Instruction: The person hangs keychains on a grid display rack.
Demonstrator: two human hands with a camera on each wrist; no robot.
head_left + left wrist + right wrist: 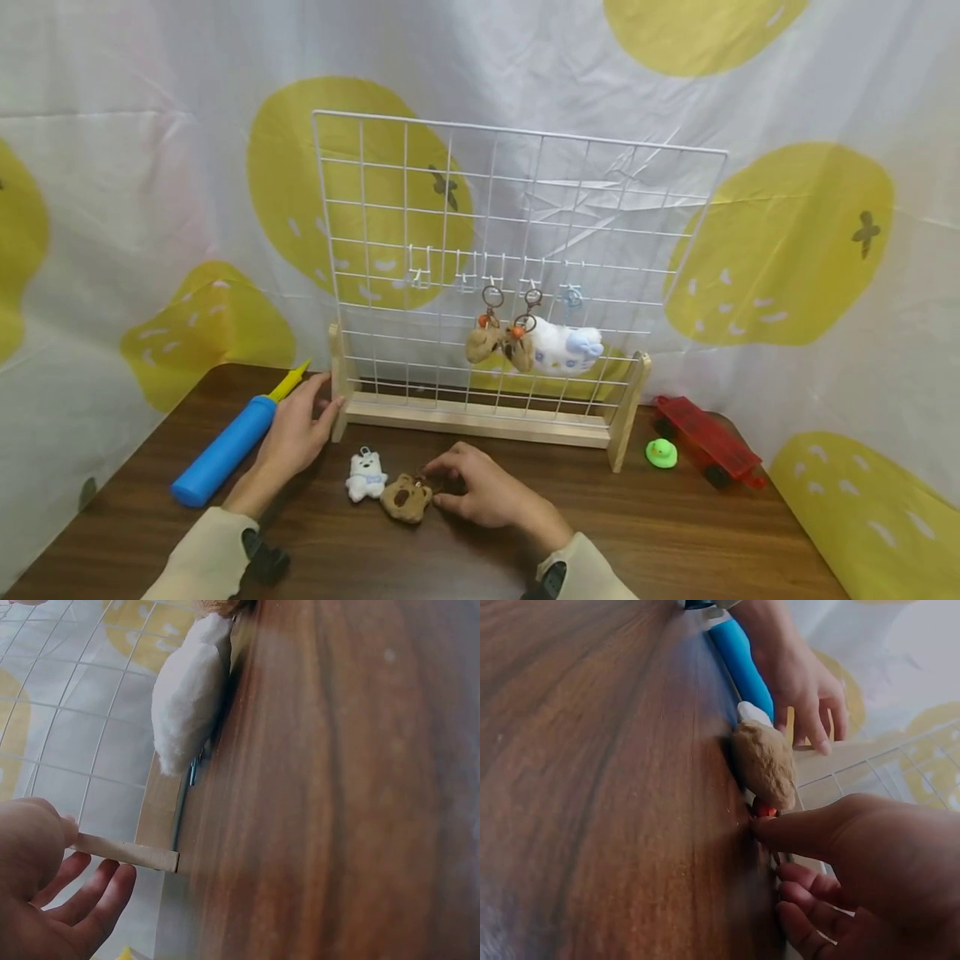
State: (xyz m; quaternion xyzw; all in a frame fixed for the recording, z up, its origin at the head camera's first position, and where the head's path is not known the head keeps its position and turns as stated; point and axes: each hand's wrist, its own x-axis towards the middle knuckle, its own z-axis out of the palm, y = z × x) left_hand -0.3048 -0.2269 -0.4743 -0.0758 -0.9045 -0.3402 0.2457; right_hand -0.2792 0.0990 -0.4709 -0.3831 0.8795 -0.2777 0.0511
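Observation:
My left hand [296, 429] grips the left upright of a wooden-footed stand [480, 419], thumb on one side and fingers on the other. A white wire grid [480, 208] rises from this stand. On the table lies a brown plush bear keychain [407, 498], and my right hand [483, 487] has thumb and fingers around its ring end, beside an orange bead [765, 808]. The ring itself is mostly hidden by the fingers. Touching or nearly touching the bear, a white plush keychain [366, 477] lies between my hands.
White hooks [420, 277] line the grid; two brown plush keychains [483, 342] and a white plush cat head [566, 348] hang there. A blue pump [225, 450] with a yellow nozzle lies left. A green duck [662, 452] and a red toy cart [708, 442] stand right.

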